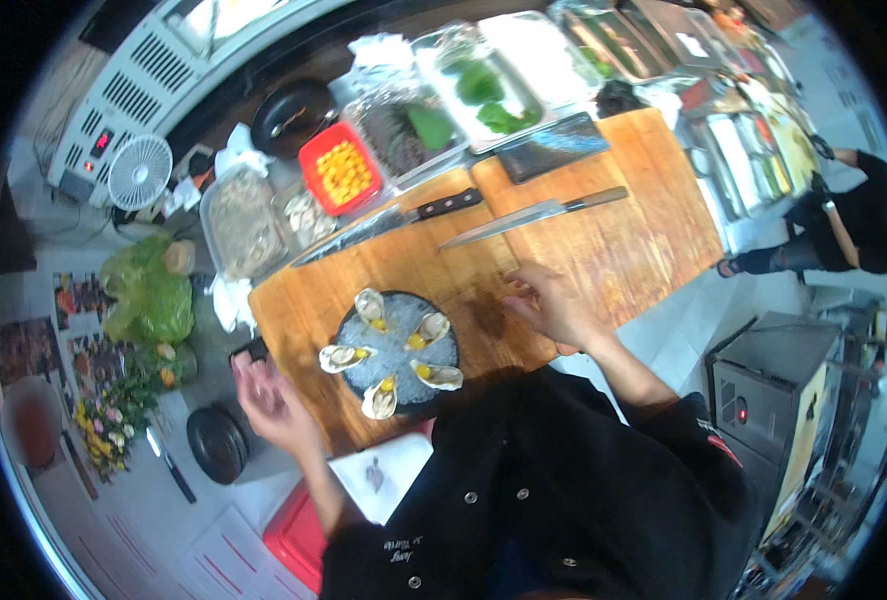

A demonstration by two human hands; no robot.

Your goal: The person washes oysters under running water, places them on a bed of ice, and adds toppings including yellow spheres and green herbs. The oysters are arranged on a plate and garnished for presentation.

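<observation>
My left hand (269, 396) is blurred, loosely bent at the left edge of the wooden cutting board (383, 262), close to a small black object (251, 349). Nothing shows in it. Over the board's near side is my right hand (552, 306), fingers partly curled and apart, holding nothing visible. Between my hands a round dark plate (455, 337) bears crushed ice (395, 349). Several opened oysters (430, 328) lie in a ring on the ice, each with yellow topping. Two knives rest farther back: one with a black handle (451, 204), one with a wooden handle (601, 198).
Behind the board stand a red container of orange-yellow pieces (344, 174), a tray with green leaves (481, 90) and a black slab (556, 148). Left are stacked black dishes (217, 444), another knife (172, 466) and flowers (110, 427). A co-worker (856, 210) stands at right.
</observation>
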